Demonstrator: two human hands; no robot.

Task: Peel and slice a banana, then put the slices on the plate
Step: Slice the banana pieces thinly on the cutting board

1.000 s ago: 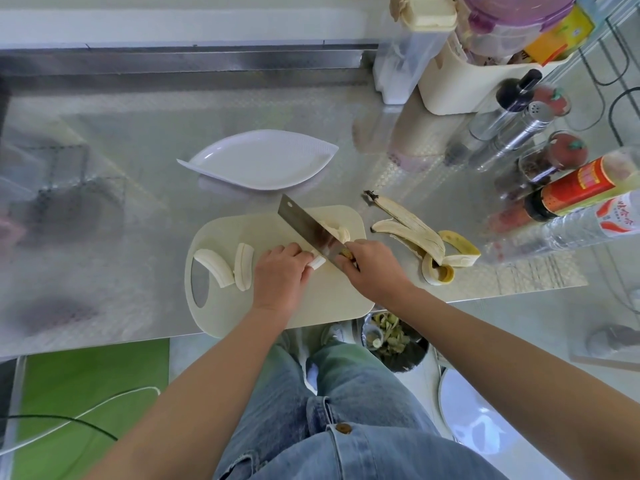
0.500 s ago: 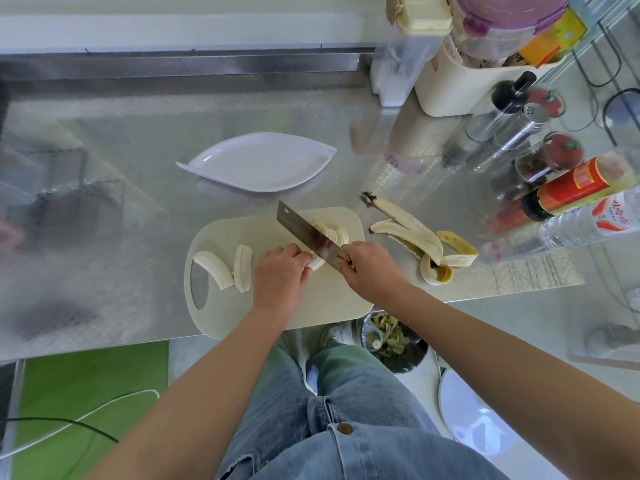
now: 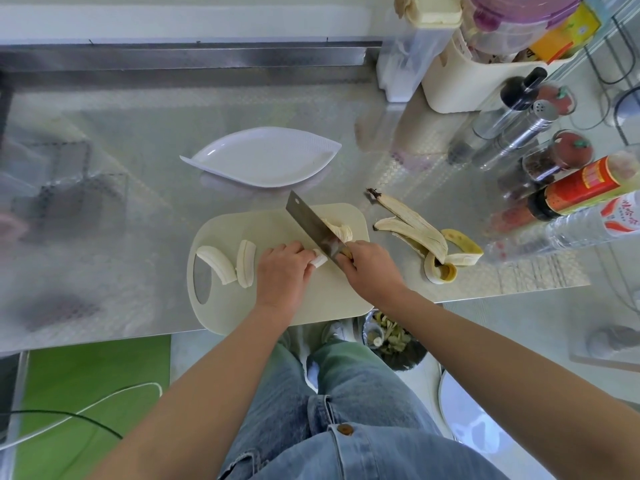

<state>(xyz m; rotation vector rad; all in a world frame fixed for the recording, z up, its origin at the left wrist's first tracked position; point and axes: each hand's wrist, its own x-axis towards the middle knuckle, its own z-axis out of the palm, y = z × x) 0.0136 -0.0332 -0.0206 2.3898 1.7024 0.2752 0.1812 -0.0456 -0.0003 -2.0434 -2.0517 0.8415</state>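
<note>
Banana stub (image 3: 319, 260) was held under left hand (image 3: 282, 271) | knife (image 3: 313, 225) was gripped in right hand (image 3: 370, 268) | slicing judged underway | next cut needed left hand drawn back

Single head-worn wide-angle view — steeply downward, close over the counter (image 3: 138, 161)

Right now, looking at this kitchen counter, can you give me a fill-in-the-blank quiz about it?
1. The right hand grips a ____ over the cutting board.
2. The left hand holds down a piece of ____.
3. The peel lies to the ____ of the cutting board.
4. The number of slices on the white plate is ____.
Missing words: knife, banana, right, zero.
</note>
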